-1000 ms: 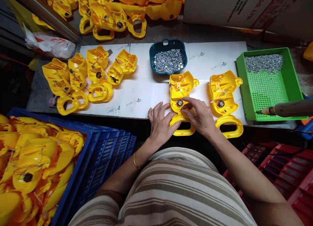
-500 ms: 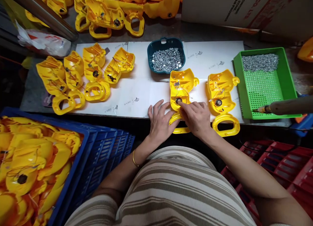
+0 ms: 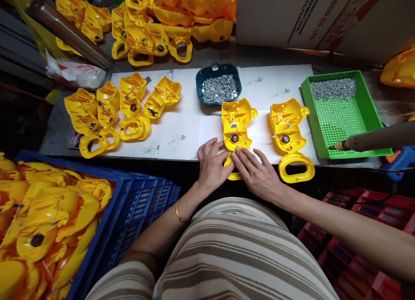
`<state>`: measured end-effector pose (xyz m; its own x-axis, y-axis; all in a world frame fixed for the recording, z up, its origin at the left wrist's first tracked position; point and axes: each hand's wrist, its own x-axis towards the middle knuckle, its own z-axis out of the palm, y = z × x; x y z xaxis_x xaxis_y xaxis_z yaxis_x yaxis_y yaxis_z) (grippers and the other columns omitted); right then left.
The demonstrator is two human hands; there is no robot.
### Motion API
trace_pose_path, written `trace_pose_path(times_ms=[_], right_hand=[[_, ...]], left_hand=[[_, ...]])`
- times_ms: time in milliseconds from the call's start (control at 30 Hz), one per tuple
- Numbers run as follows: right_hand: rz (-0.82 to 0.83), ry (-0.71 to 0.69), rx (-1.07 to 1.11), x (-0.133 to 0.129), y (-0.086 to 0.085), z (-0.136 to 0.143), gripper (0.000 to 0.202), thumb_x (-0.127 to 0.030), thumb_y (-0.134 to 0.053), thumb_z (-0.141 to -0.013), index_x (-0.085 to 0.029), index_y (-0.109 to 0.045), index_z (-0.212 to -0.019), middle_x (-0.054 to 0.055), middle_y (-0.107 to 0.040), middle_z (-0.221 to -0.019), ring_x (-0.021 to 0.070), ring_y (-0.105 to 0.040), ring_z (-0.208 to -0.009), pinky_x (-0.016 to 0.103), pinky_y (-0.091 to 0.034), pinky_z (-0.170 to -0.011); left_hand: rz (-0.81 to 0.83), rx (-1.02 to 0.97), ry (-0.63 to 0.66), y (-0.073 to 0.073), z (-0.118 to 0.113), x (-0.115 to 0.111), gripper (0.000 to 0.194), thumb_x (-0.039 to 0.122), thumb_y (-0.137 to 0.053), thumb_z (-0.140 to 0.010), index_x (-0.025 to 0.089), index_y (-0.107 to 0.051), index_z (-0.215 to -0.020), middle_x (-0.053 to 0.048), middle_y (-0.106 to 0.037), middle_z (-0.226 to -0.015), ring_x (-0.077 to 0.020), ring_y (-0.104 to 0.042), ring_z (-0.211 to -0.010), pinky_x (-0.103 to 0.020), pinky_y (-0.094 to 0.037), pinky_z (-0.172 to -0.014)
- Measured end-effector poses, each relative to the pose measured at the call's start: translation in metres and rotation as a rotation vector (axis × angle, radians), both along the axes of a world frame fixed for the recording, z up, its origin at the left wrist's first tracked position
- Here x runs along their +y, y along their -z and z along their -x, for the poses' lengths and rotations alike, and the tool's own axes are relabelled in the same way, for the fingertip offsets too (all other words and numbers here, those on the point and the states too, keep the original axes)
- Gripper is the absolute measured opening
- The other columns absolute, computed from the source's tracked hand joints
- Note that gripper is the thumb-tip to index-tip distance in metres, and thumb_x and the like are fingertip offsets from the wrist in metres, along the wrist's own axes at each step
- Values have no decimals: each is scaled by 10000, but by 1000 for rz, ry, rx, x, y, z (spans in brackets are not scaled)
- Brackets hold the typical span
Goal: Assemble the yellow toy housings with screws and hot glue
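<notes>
Head camera: from where I stand, the run starts with a blue crate (image 3: 113, 196) beside the tabletop's (image 3: 58, 122) near-left corner, heaped with yellow parts (image 3: 35, 244). Toward the tabletop's left end sit four yellow shells (image 3: 82, 112), open side up with wiring inside. A bigger yellow pile (image 3: 181, 23) lies along the back. Nearer the back edge than the front is a dark tray (image 3: 214, 102) of small metal pieces.

At the front edge the left hand (image 3: 210, 161) has its fingers loosely spread beside the middle shell (image 3: 240, 114), thumb on that shell's handle (image 3: 234, 176); I can't tell whether its grip presses. The right hand (image 3: 259, 174) lays its fingers close together at the top of the handle; its thumb is hidden, so I can't tell if it's pinching anything.

Farther right, near the front edge, lies the right-hand shell (image 3: 287, 114); a green basket (image 3: 313, 131) with more metal bits takes the right end, a driver tool (image 3: 372, 140) slanting over it.

My reading of progress: both nearer shells have wires and a round speaker (image 3: 234, 138) seated, yet neither is closed. Any screws inside are too small to make out.
</notes>
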<state>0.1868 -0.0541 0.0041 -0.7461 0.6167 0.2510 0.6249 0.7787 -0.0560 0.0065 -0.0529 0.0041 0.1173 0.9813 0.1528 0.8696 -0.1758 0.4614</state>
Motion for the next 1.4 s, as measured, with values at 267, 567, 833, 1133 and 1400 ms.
trace_pose_path(times_ms=[267, 567, 833, 1133, 1400], right_hand=[[122, 263, 386, 46, -26, -17, 246, -184, -477, -928, -144, -667, -1079, 88, -703, -937, 233, -600, -868, 356, -482, -740], [349, 402, 276, 70, -22, 1, 313, -156, -471, -878, -183, -731, -1051, 110, -610, -968, 256, -538, -911, 350, -440, -714], [424, 440, 321, 78, -24, -1, 334, -152, -467, -881, -175, -725, -1091, 105, -604, -966, 247, -545, -930, 359, -447, -780], [534, 497, 396, 93, -28, 9, 201, -289, -612, -872, -189, -740, -992, 84, -597, -929, 243, -566, -917, 350, -434, -770], [657, 489, 445, 96, -34, 3, 172, -251, -525, -875, -161, -669, -903, 57, -601, -879, 173, -550, -755, 300, -394, -694]], left_hand=[[66, -10, 18, -15, 19, -9, 256, 445, -781, -759, 262, -729, -930, -39, -683, -1159, -286, -508, -1202, -499, -333, -1042], [-110, 139, 129, -32, -9, 57, 533, 337, -664, -837, 99, -562, -1303, -118, -682, -1065, -264, -590, -979, -387, -485, -882], [163, -290, 15, -21, -8, 71, 457, 120, -576, -831, 237, -619, -1271, -18, -750, -982, -142, -683, -756, -245, -519, -708], [281, -876, -24, -15, -8, 73, 391, 143, -575, -819, 163, -618, -1207, -77, -697, -1150, -142, -686, -956, -183, -536, -724], [249, -356, 82, -34, -6, 61, 526, 108, -450, -857, 226, -534, -1364, -38, -726, -1129, -92, -614, -613, -230, -478, -630]])
